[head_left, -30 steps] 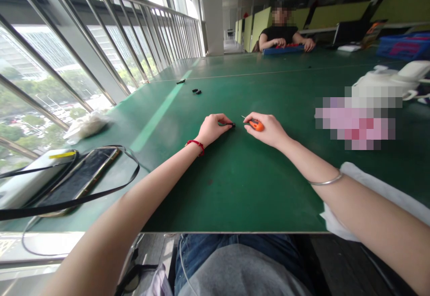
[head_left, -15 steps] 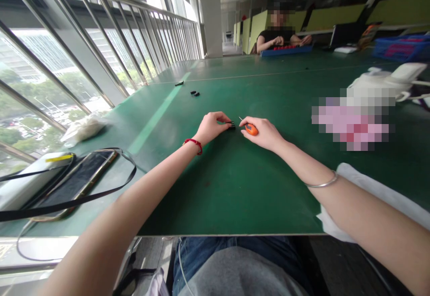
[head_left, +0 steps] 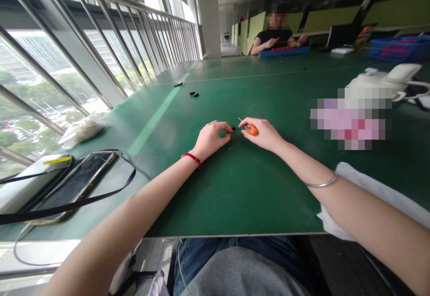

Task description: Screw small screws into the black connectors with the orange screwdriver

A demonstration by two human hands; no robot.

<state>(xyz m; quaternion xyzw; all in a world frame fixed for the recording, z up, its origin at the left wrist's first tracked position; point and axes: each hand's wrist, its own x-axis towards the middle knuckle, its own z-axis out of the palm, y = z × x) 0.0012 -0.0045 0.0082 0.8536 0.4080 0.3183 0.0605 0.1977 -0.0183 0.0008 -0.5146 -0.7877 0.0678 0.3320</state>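
Note:
My left hand [head_left: 212, 138], with a red cord bracelet at its wrist, rests low over the green table. Its thumb and fingertips close on a small black part [head_left: 233, 127], most of which shows just past the fingers. In my right hand [head_left: 264, 133] is a screwdriver with an orange and grey handle [head_left: 251, 129]. Its thin shaft points up and left from the fingers, a short way from the black part. A tiny pale speck [head_left: 230, 148] lies on the table below my left fingertips; its kind is too small to tell.
Farther off lie small black pieces [head_left: 194, 94] and a slim black piece [head_left: 178, 84]. At left are a phone [head_left: 79, 184], a strap and a plastic bag [head_left: 83, 130]. A white jug [head_left: 369, 83] stands right. Across the table a person [head_left: 277, 36] works at a blue tray [head_left: 284, 52].
My left hand has shifted slightly down, its fingers now lower around the black part. The pale speck has come into view beneath it. My right hand with the screwdriver has hardly moved.

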